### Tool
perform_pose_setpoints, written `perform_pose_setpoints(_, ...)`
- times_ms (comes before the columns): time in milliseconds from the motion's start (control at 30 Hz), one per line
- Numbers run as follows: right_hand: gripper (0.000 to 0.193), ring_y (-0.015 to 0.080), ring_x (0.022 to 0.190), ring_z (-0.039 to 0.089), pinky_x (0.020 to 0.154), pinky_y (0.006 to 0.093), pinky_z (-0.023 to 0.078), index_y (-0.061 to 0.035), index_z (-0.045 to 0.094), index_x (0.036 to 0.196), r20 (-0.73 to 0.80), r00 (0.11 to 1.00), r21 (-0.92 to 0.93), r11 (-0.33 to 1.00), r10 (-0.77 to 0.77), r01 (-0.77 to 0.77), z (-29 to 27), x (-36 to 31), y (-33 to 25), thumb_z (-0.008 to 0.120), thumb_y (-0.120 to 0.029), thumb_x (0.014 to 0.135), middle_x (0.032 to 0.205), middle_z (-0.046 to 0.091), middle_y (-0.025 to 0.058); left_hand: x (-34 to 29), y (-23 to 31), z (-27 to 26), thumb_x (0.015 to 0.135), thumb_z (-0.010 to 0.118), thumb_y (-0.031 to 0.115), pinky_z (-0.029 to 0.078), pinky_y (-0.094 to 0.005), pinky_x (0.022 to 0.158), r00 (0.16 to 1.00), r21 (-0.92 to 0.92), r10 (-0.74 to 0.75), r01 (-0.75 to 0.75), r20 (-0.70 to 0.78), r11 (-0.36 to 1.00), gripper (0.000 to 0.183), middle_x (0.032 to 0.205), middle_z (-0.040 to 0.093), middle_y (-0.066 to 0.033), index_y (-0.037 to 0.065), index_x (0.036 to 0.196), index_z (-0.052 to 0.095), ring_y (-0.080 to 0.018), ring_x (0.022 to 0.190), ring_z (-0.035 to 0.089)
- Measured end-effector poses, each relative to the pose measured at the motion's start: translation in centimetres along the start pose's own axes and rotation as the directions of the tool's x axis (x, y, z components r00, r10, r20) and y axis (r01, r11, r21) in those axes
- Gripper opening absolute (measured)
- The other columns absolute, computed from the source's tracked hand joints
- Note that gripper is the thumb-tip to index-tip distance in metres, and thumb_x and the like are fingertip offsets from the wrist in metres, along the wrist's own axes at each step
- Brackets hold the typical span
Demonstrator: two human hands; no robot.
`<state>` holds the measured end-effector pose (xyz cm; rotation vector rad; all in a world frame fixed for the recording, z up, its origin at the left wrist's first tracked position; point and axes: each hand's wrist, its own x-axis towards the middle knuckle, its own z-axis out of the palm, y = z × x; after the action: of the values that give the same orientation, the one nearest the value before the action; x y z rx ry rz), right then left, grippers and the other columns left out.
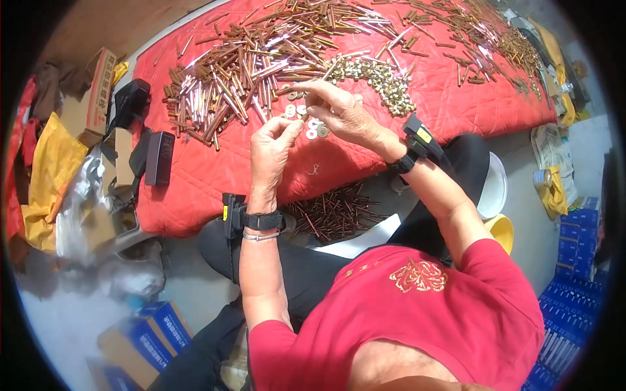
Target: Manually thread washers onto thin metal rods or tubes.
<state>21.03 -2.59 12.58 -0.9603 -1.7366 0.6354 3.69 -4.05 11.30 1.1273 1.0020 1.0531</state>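
My left hand [272, 151] is closed in a pinch above the red quilted cover [215, 189], thumb against index finger. Whatever sits between those fingertips is too small to make out. Just to the right, my right hand [345, 118] hovers with bent fingers close to the left fingertips. Its grip seems closed, but what it holds is hidden. Flat round washers [313, 128], silver and brassy, lie scattered under both hands. Beyond them spreads a large heap of long metal rods like bolt sleeves [241, 78]. A pile of small brassy nuts [385, 83] lies beside my right hand.
More rods and small parts [502, 39] cover the far right. Dark rods [336, 212] lie below the cover's near edge. Black boxes [160, 158] stand at the left edge, near yellow bags [49, 169]. Blue cartons [577, 241] are stacked right; a white bucket [493, 189] stands by my knee.
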Motion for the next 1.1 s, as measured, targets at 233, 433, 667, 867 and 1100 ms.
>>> perform_pose_setpoints(233, 0.034, 0.0227, 0.075, 0.063, 0.068, 0.0335, 0.050, -0.0076, 0.052, 0.122, 0.065, 0.998, -0.048, 0.999, -0.011, 0.014, 0.2, -0.2, 0.9, 0.055, -0.017, 0.089, 0.086, 0.063, 0.0094, 0.2, -0.1, -0.1, 0.085, 0.067, 0.012, 0.035, -0.0181, 0.055, 0.999, 0.003, 0.023, -0.023, 0.022, 1.000, 0.010, 0.069, 0.056, 0.0067, 0.004, 0.080, 0.066, -0.0013, 0.061, 0.045)
perform_pose_setpoints(433, 0.025, 0.0252, 0.073, 0.062, 0.066, 0.0364, 0.050, -0.0073, 0.059, 0.110, 0.088, 0.989, -0.158, 0.982, 0.120, -0.105, 0.5, -0.3, 0.2, 0.058, -0.019, 0.088, 0.080, 0.061, 0.0099, 0.1, -0.5, -0.5, 0.085, 0.067, 0.012, 0.034, -0.0183, 0.054, 1.000, -0.015, -0.017, 0.016, -0.004, 1.000, 0.009, 0.069, 0.056, 0.0065, 0.004, 0.079, 0.066, -0.0017, 0.060, 0.044)
perform_pose_setpoints(667, 0.029, 0.0230, 0.072, 0.060, 0.068, 0.0336, 0.049, -0.0070, 0.057, 0.114, 0.093, 0.985, -0.067, 0.988, 0.143, -0.137, 0.7, -0.3, 0.9, 0.057, -0.021, 0.089, 0.081, 0.061, 0.0106, 0.1, -0.8, -0.5, 0.085, 0.067, 0.014, 0.030, -0.0180, 0.052, 1.000, 0.032, -0.019, 0.019, 0.022, 0.999, 0.012, 0.067, 0.052, 0.0068, 0.004, 0.078, 0.066, -0.0015, 0.059, 0.042)
perform_pose_setpoints(867, 0.029, 0.0220, 0.076, 0.061, 0.068, 0.0319, 0.049, -0.0048, 0.055, 0.117, 0.070, 0.991, -0.041, 0.992, -0.117, 0.120, 0.4, -0.3, 0.7, 0.055, -0.012, 0.089, 0.093, 0.059, 0.0138, 0.5, -1.3, -0.5, 0.086, 0.066, 0.021, 0.019, -0.0170, 0.040, 0.996, -0.096, -0.034, 0.043, 0.087, 0.994, 0.014, 0.061, 0.047, 0.0085, 0.007, 0.081, 0.065, 0.0014, 0.045, 0.031)
perform_pose_setpoints(1100, 0.026, 0.0189, 0.074, 0.062, 0.065, 0.0313, 0.049, -0.0043, 0.056, 0.115, 0.048, 0.988, 0.088, 0.985, 0.145, -0.149, 0.3, -0.1, -0.6, 0.054, -0.007, 0.089, 0.095, 0.061, 0.0119, 0.4, -1.3, -0.8, 0.087, 0.066, 0.021, 0.017, -0.0179, 0.038, 0.991, -0.083, -0.123, 0.126, 0.045, 0.989, 0.016, 0.059, 0.045, 0.0085, 0.007, 0.080, 0.064, 0.0008, 0.043, 0.030)
